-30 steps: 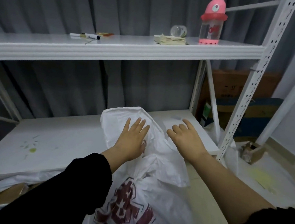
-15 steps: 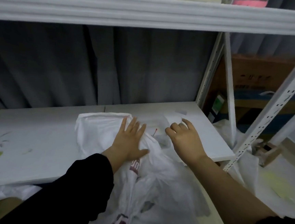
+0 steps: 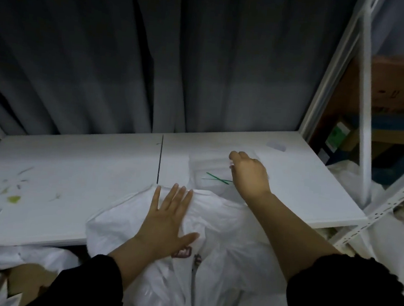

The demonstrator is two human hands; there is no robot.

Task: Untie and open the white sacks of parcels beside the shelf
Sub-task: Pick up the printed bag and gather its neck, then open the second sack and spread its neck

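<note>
A white sack with dark red print leans against the front edge of the lower shelf board, its crumpled top lying on the board. My left hand presses flat on the sack's top with its fingers spread. My right hand reaches farther onto the board, its fingers curled down onto the far edge of a flat white packet. Two thin green ties lie crossed on that packet, just left of my right wrist.
A grey curtain hangs behind the shelf. White perforated posts stand at the right, with cardboard boxes and another white bag beyond. A second white sack lies under the board's front left edge. Green stains mark the board.
The view has dipped and moved in under the upper shelf. My right hand has reached forward onto the white packet, and the green ties now show. My left hand still presses the sack.
</note>
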